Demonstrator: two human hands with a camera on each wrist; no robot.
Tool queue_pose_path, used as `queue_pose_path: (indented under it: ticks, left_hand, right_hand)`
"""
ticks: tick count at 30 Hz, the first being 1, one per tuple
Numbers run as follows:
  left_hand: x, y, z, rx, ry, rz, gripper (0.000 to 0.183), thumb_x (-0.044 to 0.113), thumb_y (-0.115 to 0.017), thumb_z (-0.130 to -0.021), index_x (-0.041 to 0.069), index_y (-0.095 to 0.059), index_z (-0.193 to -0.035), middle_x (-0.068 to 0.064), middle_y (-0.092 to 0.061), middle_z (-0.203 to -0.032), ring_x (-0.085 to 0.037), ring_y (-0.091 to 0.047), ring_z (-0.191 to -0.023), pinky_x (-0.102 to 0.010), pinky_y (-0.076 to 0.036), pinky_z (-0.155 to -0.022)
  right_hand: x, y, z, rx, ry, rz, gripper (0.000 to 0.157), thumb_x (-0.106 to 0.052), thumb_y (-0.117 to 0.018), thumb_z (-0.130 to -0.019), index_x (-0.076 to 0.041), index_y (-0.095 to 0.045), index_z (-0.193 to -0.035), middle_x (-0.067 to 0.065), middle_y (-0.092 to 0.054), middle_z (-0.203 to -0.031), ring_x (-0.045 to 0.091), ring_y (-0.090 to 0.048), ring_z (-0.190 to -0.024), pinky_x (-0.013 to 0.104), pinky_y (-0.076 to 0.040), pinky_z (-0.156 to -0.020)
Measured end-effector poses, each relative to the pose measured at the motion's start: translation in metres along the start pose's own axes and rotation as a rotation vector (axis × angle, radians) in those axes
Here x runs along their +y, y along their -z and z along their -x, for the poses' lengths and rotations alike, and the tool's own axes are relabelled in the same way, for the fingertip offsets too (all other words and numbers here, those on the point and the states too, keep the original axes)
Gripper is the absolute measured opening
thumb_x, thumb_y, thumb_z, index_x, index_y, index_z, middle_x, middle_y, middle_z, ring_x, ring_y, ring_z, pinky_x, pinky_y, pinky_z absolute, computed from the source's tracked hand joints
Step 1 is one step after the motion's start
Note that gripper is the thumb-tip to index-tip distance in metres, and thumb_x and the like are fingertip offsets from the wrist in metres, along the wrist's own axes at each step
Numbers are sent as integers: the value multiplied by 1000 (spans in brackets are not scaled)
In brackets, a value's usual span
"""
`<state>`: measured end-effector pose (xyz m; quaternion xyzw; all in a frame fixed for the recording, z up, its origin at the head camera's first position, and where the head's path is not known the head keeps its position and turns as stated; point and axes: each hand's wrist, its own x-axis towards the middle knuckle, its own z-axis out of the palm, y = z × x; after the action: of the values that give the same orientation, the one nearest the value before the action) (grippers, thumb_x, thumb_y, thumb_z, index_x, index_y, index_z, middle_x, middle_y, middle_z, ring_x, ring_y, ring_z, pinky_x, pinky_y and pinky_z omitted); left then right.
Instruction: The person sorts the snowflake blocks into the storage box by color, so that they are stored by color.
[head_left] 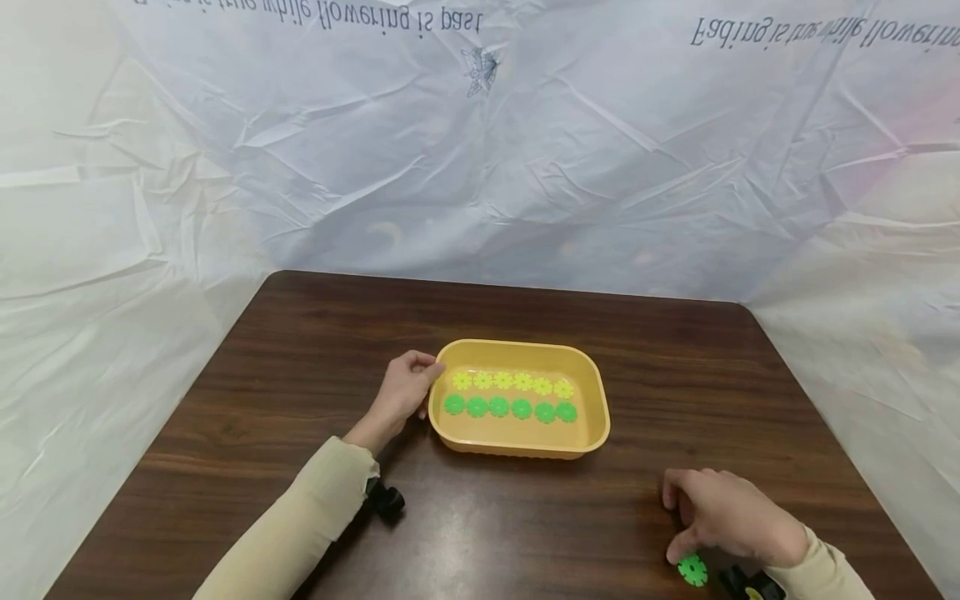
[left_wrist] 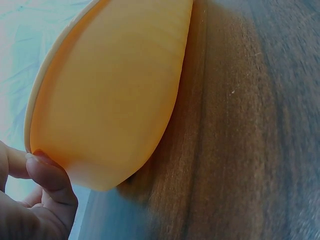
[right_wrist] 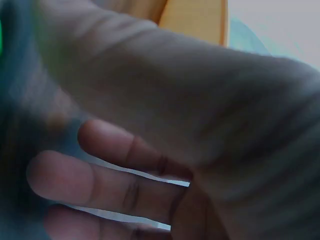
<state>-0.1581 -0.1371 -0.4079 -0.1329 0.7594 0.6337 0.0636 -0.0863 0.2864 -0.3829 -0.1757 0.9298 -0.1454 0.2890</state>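
Observation:
A yellow plastic tray [head_left: 517, 443] with raised sides stands on the table; inside lie a row of yellow snowflake-shaped discs [head_left: 522, 381] and, nearer me, a row of green ones [head_left: 521, 408]. My left hand [head_left: 403, 385] pinches the tray's left rim between thumb and fingers, which the left wrist view also shows at the tray wall [left_wrist: 115, 95]. At the front right, my right hand [head_left: 731, 512] hovers low over the table with bent, spread fingers and nothing between them. Its thumb tip is right at the edge of a loose green notched disc [head_left: 692, 570].
The dark wooden table [head_left: 337, 325] has rounded far corners. Pale printed sheeting [head_left: 480, 167] hangs behind it and along both sides. A black wrist camera [head_left: 386, 502] is strapped below the left sleeve, another [head_left: 752, 583] below the right.

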Motion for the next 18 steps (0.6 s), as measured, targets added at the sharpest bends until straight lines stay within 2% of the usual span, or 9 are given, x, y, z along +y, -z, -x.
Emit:
queue_pose_path:
  ticks: [4, 9, 12, 15, 18]
  left_hand:
    - [0, 0, 0, 0, 0, -1, 29, 22, -61, -97, 1, -56, -117, -18, -62, -88, -13, -41, -38, -26, -39, -35]
    - [-1, -1, -1, -2, -5, -1, 29, 21, -61, -97, 1, -56, -117, -17, -62, -86, -13, -41, -37, -26, -39, -35]
    - [-1, -1, -1, -6, -6, -2, 29, 21, -61, -97, 1, -56, -117, -16, -61, -84, -13, -41, -37, -25, -39, -35]
    - [-1, -1, -1, -7, -3, -4, 29, 22, -61, -97, 2, -56, -118, -16, -61, -84, -13, -41, -37, -26, -39, -35]
    - [0, -1, 0, -1, -8, -5, 29, 21, -61, -97, 1, -56, -117, -17, -62, -85, -13, -41, -38, -26, -39, -35]
  right_hand:
    - [-2, -7, -1, 18, 29, 57, 61, -57, -86, -50, -21, -52, -85, -9, -51, -61, 10, -46, -51, 29, -37, -48]
    - [-4, -9, 1, 56, 34, 105, 57, -59, -86, -51, -24, -53, -82, -11, -49, -58, 7, -43, -50, 28, -35, -47]
    - [-4, -8, 3, 58, 17, 141, 60, -58, -87, -48, -25, -53, -83, -11, -48, -58, 7, -40, -50, 27, -34, -48]
    - [-4, -7, 4, 33, -32, 154, 62, -50, -93, -45, -24, -53, -85, -10, -49, -57, 9, -42, -50, 28, -34, -50]
    - [-6, -9, 2, 31, -85, 179, 54, -34, -94, -51, -24, -52, -83, -8, -49, -59, 11, -43, -52, 30, -35, -51]
